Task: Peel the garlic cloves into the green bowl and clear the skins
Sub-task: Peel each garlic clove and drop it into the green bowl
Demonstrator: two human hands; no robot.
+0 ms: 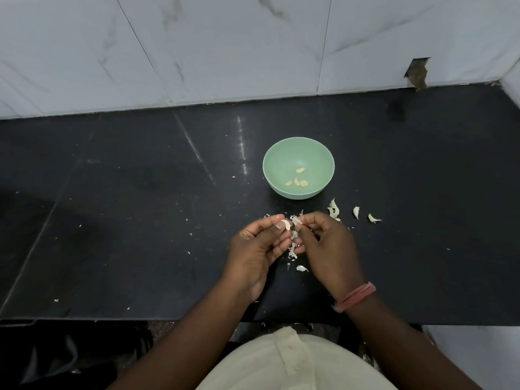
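While we peel, our left hand (260, 243) pinches a garlic clove (286, 224) just near the green bowl (298, 167).
Our right hand (326, 243) pinches its skin (296, 220); we should pull gently, over the desk (140, 206).

Both forearms reach forward and the hands meet. The left hand (257, 243) has curled fingers (277, 220) with the thumb pressing toward them; opposite it, the right hand (327, 243) pinches with fingertips just beside them.
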